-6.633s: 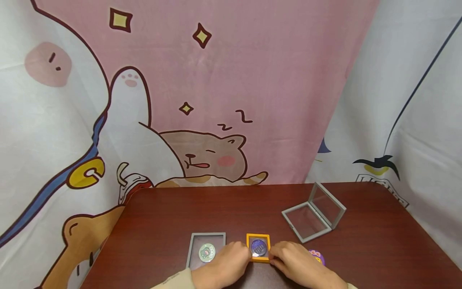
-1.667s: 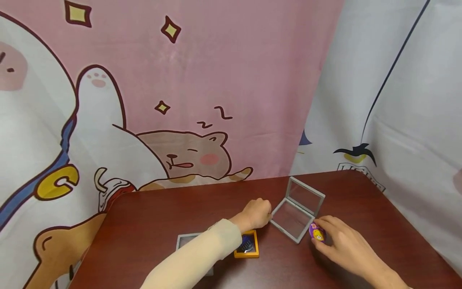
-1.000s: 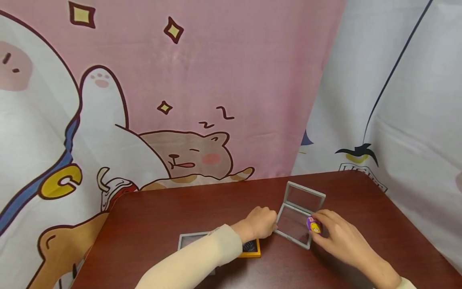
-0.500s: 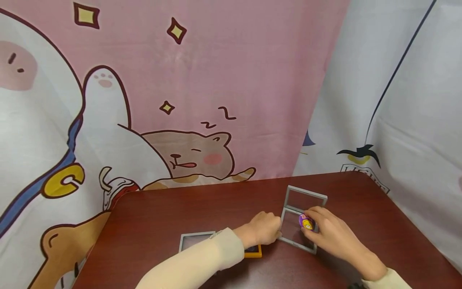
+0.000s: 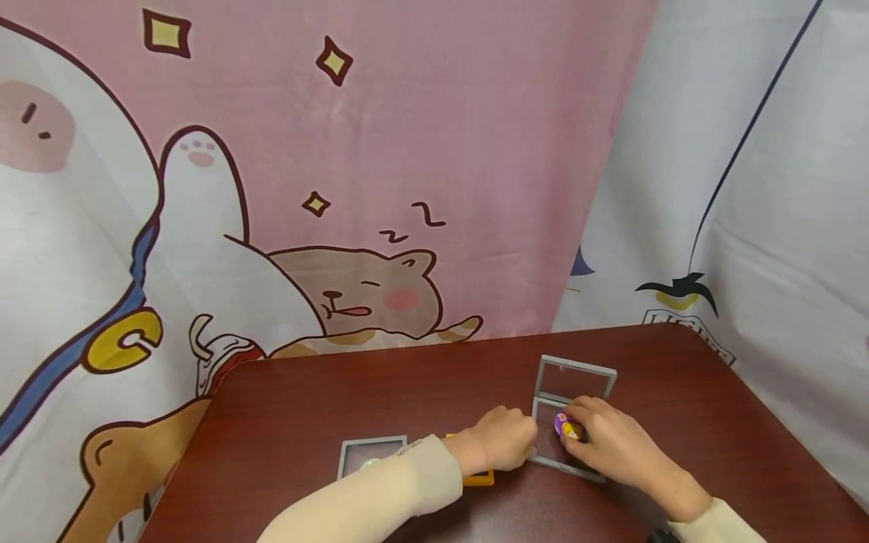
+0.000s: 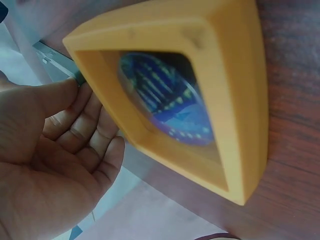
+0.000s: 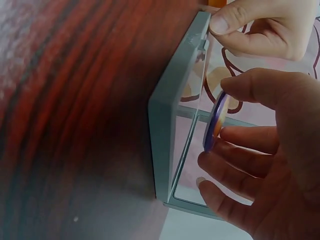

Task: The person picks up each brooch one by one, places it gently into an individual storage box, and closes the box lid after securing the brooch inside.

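Note:
My left hand [image 5: 502, 439] pinches the near left corner of an open grey display case [image 5: 566, 468], its thumb on the edge in the right wrist view. The case's lid [image 5: 578, 365] stands raised at the back, with a clear film in each half. Between thumb and fingers my right hand [image 5: 614, 446] holds a round purple badge [image 5: 566, 427] with a yellow figure. In the right wrist view the badge [image 7: 216, 121] is tilted on edge, close over the film of the lower half. Near my left wrist lies an orange frame [image 6: 245, 100] holding a blue round badge [image 6: 167, 95].
Another grey case [image 5: 373, 440] lies to the left, partly under my left sleeve [image 5: 380, 490], with a pale green badge [image 5: 370, 463] just showing. The brown table [image 5: 305, 392] ends at a printed cloth [image 5: 502, 188] behind.
Both hands have left the orange frame. My left hand has drawn the grey case nearer and turned it slightly. My right hand has picked up the purple badge and carried it left over the case.

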`<state>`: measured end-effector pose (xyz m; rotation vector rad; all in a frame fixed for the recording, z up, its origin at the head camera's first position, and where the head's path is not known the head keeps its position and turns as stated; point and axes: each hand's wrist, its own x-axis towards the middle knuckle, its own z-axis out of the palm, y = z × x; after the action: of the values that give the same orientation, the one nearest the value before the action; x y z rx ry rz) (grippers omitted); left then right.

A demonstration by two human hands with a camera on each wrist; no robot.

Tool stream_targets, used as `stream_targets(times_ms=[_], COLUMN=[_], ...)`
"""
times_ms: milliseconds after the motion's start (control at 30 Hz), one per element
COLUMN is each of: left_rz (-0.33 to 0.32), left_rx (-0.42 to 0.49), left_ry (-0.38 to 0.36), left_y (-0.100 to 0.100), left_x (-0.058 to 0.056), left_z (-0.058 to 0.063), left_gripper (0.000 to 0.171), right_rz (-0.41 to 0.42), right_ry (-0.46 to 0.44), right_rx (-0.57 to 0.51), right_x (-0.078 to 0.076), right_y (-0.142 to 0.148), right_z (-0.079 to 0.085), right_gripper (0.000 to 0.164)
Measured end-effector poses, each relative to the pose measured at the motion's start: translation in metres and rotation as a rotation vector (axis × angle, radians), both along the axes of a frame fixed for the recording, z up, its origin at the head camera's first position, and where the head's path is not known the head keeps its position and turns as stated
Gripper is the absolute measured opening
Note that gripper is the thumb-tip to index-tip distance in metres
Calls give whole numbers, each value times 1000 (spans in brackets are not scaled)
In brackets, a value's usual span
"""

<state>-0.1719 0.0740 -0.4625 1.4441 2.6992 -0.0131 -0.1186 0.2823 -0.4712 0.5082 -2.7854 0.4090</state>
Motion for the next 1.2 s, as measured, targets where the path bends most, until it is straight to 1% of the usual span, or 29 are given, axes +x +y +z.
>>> stream_targets(times_ms=[100,200,300,400,567,700,767,833,867,933,1033,1100,1200], left_rz=[3,11,18,19,18,16,17,19,20,21,22,23,25], left_rx=[5,4,3,-1,-6,-9,-9,-7,-4,2,3,6,10], left_ry=[-2,6,2,2,40,75,75,67,61,44,44,49,53], left_y=[0,0,0,0,0,1,0,0,0,0,1,1,1], left_x=[1,1,2,3,4,4,4,4,4,3,3,3,4], left_z=[0,0,0,0,-1,-2,-2,-3,-3,-3,-3,-3,-3], left_gripper=[24,24,24,25,24,24,24,24,24,23,23,23,24], right_rz=[4,10,22,41,66,69,66,63,66,80,117,138,148], right_ry=[-45,-69,-57,-24,20,8,6,39,70,147,263,307,331], right_rx=[15,28,39,47,54,39,24,15,11,2,-16,-40,-83], right_x=[0,0,-1,-1,-1,-1,0,2,2,3,4,4,4], right_y=[0,0,1,1,2,2,2,2,2,3,5,7,11], right_z=[-1,-5,-9,-12,-14,-9,-5,0,4,10,20,25,31], right_gripper=[35,36,35,34,30,29,28,28,29,31,31,39,52])
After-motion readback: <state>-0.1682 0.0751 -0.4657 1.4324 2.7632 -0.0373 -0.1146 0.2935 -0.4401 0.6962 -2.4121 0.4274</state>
